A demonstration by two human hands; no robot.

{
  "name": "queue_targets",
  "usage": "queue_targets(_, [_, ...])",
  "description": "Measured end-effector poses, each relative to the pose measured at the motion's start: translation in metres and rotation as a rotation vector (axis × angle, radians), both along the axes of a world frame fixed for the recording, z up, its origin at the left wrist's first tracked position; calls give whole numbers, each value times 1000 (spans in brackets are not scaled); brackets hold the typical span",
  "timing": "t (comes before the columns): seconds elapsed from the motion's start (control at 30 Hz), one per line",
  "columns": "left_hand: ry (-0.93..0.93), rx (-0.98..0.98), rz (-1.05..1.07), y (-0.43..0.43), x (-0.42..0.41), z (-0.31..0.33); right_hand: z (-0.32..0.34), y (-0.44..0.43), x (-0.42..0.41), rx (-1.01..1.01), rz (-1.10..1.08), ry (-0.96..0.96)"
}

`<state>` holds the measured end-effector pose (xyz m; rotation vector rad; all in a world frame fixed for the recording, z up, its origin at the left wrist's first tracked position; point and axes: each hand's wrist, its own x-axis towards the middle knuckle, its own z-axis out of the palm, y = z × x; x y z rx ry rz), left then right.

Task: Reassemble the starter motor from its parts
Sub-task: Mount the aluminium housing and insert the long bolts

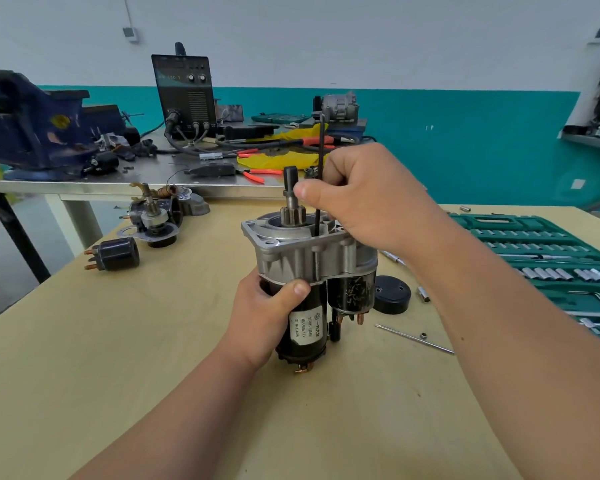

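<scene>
The starter motor [309, 271] stands upright on the wooden table [153, 341], silver nose housing and pinion shaft on top, black body with a white label below. My left hand [267, 313] grips the black body just under the housing. My right hand [357, 195] pinches a thin black hex key [321, 150], held vertically with its tip down in the housing's top face beside the pinion. The solenoid [352, 292] sits on the motor's right side.
A black round cap [392, 294], a small socket [423, 294] and a long through bolt [414, 338] lie right of the motor. A green socket set [548, 258] fills the right edge. Another solenoid [116, 254] and dismantled starter parts [156, 216] lie at the left.
</scene>
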<state>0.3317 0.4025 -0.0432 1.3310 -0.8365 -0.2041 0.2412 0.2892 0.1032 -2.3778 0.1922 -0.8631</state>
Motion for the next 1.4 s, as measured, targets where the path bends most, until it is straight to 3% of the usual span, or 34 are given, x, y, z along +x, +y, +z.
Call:
queue_targets(0.2, [-8,8,-14,0,-1,0,-3,-4,-2,-77,47,-34])
queue_targets(0.47, [62,15,21,2,1,4,9,-10,-4,108,271,58])
queue_targets(0.87, [24,15,-36,1,-2,2,-6,4,5,-54,-36,-100])
queue_targets(0.97, [0,12,-42,1,-2,2,-5,-1,0,0,43,-46])
queue_targets(1.13, [28,19,-29,1,-1,3,3,-11,-10,292,318,15])
queue_targets(1.27, [47,5,-16,2,1,3,12,-20,-10,335,382,128])
queue_targets(1.4, [46,9,-8,1,1,3,17,-17,-4,226,333,129])
